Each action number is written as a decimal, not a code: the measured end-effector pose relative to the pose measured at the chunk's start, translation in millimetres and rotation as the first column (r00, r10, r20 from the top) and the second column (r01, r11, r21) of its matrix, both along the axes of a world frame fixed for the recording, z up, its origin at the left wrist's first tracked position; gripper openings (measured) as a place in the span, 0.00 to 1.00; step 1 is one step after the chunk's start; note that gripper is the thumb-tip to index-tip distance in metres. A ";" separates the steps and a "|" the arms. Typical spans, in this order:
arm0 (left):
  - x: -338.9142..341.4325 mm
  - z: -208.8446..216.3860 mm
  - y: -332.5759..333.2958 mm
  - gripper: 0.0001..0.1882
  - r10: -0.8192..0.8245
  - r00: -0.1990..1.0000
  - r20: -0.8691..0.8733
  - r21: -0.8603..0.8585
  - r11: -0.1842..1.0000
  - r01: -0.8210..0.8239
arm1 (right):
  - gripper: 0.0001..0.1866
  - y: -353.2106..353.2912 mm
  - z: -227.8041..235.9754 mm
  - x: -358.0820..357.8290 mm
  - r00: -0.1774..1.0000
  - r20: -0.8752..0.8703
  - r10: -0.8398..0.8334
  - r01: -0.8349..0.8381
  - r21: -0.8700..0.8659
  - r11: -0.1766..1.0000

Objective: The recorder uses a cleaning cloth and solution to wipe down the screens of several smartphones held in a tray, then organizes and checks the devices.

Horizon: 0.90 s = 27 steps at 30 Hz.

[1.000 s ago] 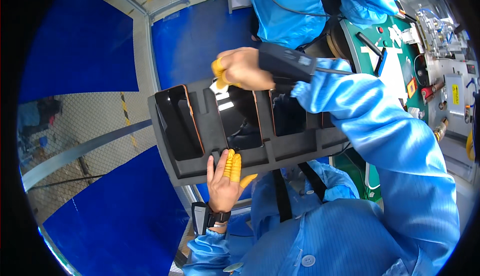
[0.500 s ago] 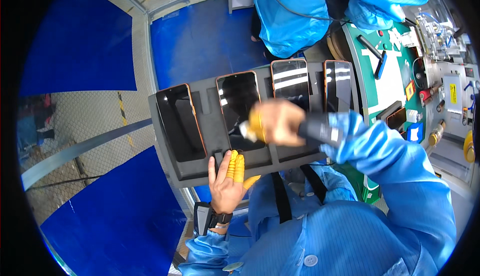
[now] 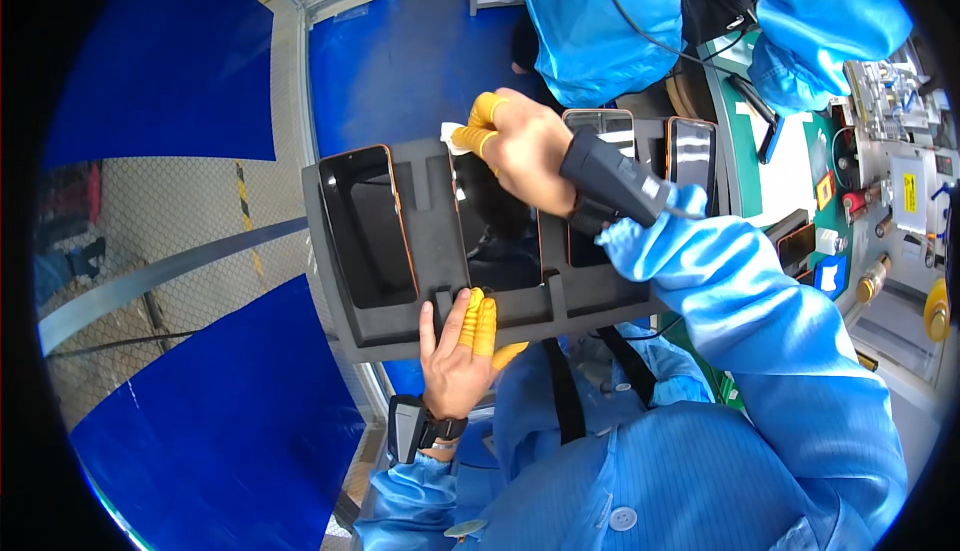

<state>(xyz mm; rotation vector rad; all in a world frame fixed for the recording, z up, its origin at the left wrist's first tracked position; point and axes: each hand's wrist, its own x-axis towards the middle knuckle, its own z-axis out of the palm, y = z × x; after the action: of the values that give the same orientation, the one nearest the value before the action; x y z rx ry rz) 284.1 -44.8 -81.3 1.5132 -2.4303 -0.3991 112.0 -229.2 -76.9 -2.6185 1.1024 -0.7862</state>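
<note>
Your right hand (image 3: pixel 527 148) pinches a wipe (image 3: pixel 451 138) at the phone's (image 3: pixel 510 259) far-left corner; long axis runs toward you; left hand (image 3: pixel 457 366), fingers apart, at its near end

No text was legible. A yellow label (image 3: pixel 910 192) with dark marks sat on the pale box (image 3: pixel 914 222) at right, too small to read. Pale patch on the black wrist device (image 3: pixel 613 176): likewise unreadable. Yellow-black striped tape (image 3: pixel 241 189) marked the floor at left.
</note>
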 end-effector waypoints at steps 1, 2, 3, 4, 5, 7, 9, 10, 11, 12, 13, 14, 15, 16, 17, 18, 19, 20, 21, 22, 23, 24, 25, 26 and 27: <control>-0.8 0.5 -1.1 0.28 -0.004 1.000 -0.005 -0.001 1.000 0.004 | 0.09 11.9 -7.0 5.8 0.996 -0.041 -0.078 0.078 -0.001 0.997; -1.8 0.8 -1.6 0.28 -0.012 1.000 -0.007 0.003 1.000 0.012 | 0.09 35.1 -9.4 10.1 0.996 -0.046 -0.080 0.080 -0.003 0.997; -3.8 -0.5 -3.2 0.28 -0.023 1.000 -0.014 0.004 1.000 0.023 | 0.07 62.8 -10.0 13.7 0.997 0.065 -0.052 0.045 0.102 0.994; -3.5 -0.1 -1.6 0.28 -0.011 1.000 -0.010 0.005 1.000 0.011 | 0.07 81.9 -13.3 18.2 0.981 0.191 -0.020 -0.020 0.208 0.978; -4.6 0.6 -2.5 0.30 -0.022 0.999 -0.035 0.034 0.999 0.023 | 0.07 90.7 -16.4 15.7 0.971 0.233 -0.046 -0.011 0.237 0.971; -2.7 -6.0 0.2 0.31 -0.001 0.999 -0.038 0.063 0.998 0.004 | 0.07 68.4 -10.7 11.8 0.981 0.194 -0.015 -0.049 0.321 0.946; -1.1 -5.3 2.1 0.32 0.011 0.999 -0.036 0.051 0.999 -0.009 | 0.05 10.6 7.8 4.7 0.995 0.075 -0.058 0.020 0.429 0.903; -0.3 -4.4 2.2 0.32 0.011 0.999 -0.037 0.033 0.999 -0.010 | 0.05 -3.7 23.8 8.0 0.928 0.097 -0.360 0.185 0.720 0.669; 0.1 -5.3 3.6 0.32 0.021 0.999 -0.037 0.027 0.999 -0.020 | 0.05 2.6 15.1 6.7 0.927 0.095 -0.362 0.187 0.721 0.667; -0.5 -6.5 3.8 0.32 0.017 0.999 -0.039 0.028 0.999 -0.016 | 0.05 11.2 -0.4 2.3 0.989 0.062 -0.132 0.096 0.402 0.911; -0.6 -8.1 4.6 0.32 0.012 0.999 -0.040 0.023 1.000 -0.012 | 0.06 20.4 -7.9 0.5 0.995 -0.059 0.078 -0.076 0.037 0.996; -0.2 -7.5 5.7 0.32 0.017 0.999 -0.035 0.021 1.000 -0.016 | 0.04 41.6 3.8 13.5 0.986 0.139 -0.097 0.019 0.481 0.876; -1.2 -12.1 6.7 0.32 0.007 0.999 -0.041 0.019 1.000 -0.006 | 0.04 59.2 -7.6 14.2 0.985 0.172 -0.022 -0.046 0.380 0.924; -1.8 -18.2 8.9 0.32 0.021 0.996 -0.085 -0.046 0.999 -0.025 | 0.06 72.8 -19.6 12.8 0.979 0.195 0.057 -0.110 0.272 0.956; 0.2 -20.1 11.3 0.33 0.044 0.992 -0.118 -0.107 0.993 -0.057 | 0.06 80.8 -15.4 13.6 0.970 0.193 0.145 -0.195 0.271 0.943; 2.9 -24.1 13.1 0.33 0.043 0.989 -0.143 -0.172 0.983 -0.068 | 0.08 86.1 -13.7 10.9 0.956 0.184 0.228 -0.272 0.269 0.924; 1.8 -24.6 13.6 0.29 0.073 0.986 -0.148 -0.163 0.982 -0.097 | 0.09 82.7 -8.5 5.4 0.905 0.122 0.406 -0.424 0.209 0.881; 0.4 -25.2 13.3 0.25 0.101 0.983 -0.154 -0.154 0.980 -0.124 | 0.09 79.5 -5.0 -0.7 0.908 0.120 0.401 -0.418 0.208 0.884; -0.7 -26.6 12.1 0.25 0.093 0.983 -0.156 -0.156 0.981 -0.118 | 0.09 76.4 -2.4 -7.2 0.863 0.098 0.496 -0.504 0.240 0.829; 0.3 -25.8 13.7 0.26 0.085 0.989 -0.122 -0.163 0.981 -0.105 | 0.09 73.6 -1.9 -10.3 0.798 0.092 0.595 -0.595 0.272 0.756; 1.2 -24.6 15.2 0.27 0.076 0.993 -0.088 -0.170 0.981 -0.091 | 0.07 69.6 -4.2 -13.1 0.736 0.095 0.670 -0.665 0.289 0.689; 1.3 -23.9 14.5 0.27 0.073 0.993 -0.089 -0.171 0.981 -0.087 | 0.07 67.3 -3.1 -17.9 0.738 0.094 0.668 -0.662 0.288 0.692; 1.5 -22.4 13.8 0.31 0.047 0.996 -0.072 -0.136 0.989 -0.056 | 0.07 65.5 -0.3 -22.7 0.714 0.084 0.695 -0.681 0.311 0.663; 1.2 -20.9 13.0 0.35 0.020 0.998 -0.055 -0.100 0.995 -0.026 | 0.07 63.3 3.2 -27.3 0.688 0.075 0.722 -0.699 0.334 0.632; 0.3 -20.7 11.9 0.35 0.017 0.998 -0.056 -0.102 0.994 -0.023 | 0.07 59.8 8.1 -31.0 0.675 0.057 0.735 -0.700 0.364 0.615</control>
<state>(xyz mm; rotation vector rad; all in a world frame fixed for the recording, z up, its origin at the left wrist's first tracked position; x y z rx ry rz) 284.4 -32.8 -102.0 1.4628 -2.3532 -0.3024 81.0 -169.3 -68.9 -2.4466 0.0865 -0.2310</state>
